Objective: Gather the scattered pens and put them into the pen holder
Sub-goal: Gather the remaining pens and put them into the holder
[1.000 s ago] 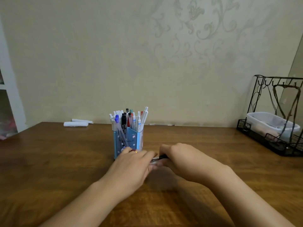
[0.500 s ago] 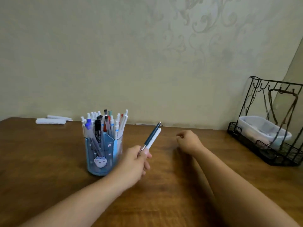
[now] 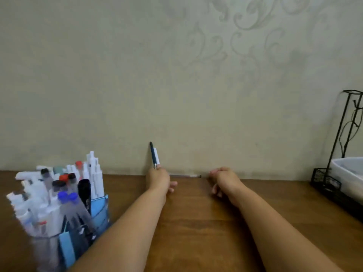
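Nearly done: my pen holder [image 3: 64, 218] is crammed, my left hand [image 3: 158, 179] pinches two pens [image 3: 154, 156] upright, my right hand [image 3: 224, 180] curls empty, and probably one last pen [image 3: 186, 175] lies against the wall.

Both forearms are bare right down to the lower edge of the view, with no sleeve showing on either. The left hand [image 3: 158, 179] and the right hand [image 3: 224, 179] are bare too, without gloves. I can't make out a ring, watch or band in this blur.
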